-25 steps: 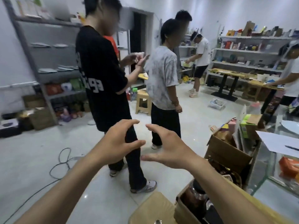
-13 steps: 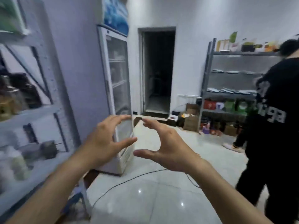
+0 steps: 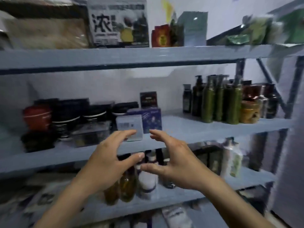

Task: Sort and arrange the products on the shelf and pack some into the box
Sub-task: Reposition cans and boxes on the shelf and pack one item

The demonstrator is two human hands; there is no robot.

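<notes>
Both hands are empty. Left hand (image 3: pixel 107 162) and right hand (image 3: pixel 177 162) are raised side by side, fingers loosely curved and spread wide, thumbs nearly meeting, nothing between them.

Change: a second ago the view faced the room, with other people and open cartons low on the right. Half a second ago it was sweeping past a glass-door fridge and a doorway. Now it faces the shelf (image 3: pixel 213 135) head on. The hand pose is the same throughout, so my read is that the person has turned away from the cartons and is lining up a pick. No product has been handled yet.

Targets relative to the hands:
- The pale box (image 3: pixel 130 127) sits at the front of the middle board, just past the left fingertips. Contact is unclear because of blur, but it looks apart.
- The blue box (image 3: pixel 152 120) is right beside it, above the gap between the hands.
- The dark jars (image 3: pixel 79 112) and red jar (image 3: pixel 37 116) are further left.
- The green bottles (image 3: pixel 218 102) are well to the right.
- The amber bottles (image 3: pixel 128 186) are on the board below, partly behind the hands.

The packing box isn't in view, so it's probably behind the person now. The frame is smeared, so the labels are unreadable.
</notes>
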